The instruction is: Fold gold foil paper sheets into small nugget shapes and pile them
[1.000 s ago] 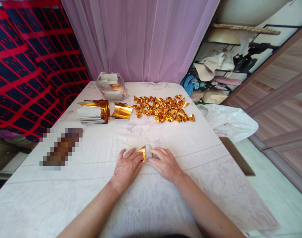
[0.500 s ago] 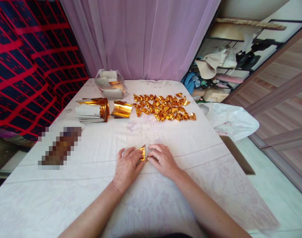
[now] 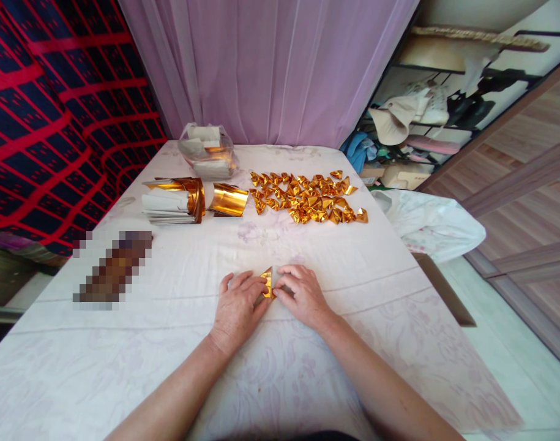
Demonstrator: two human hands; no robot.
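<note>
Left grip point(image 3: 239, 302) rests on the folded gold foil point(image 3: 269, 281) on the table point(image 3: 280, 373), right grip point(image 3: 303, 295) at its right edge, pinch on either indeterminate; step judged mid-fold, next move seemingly calling for aligned edges and a firm crease.

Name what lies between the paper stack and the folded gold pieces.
In the head view, curved gold foil lies between the stack and the gold pieces.
</note>
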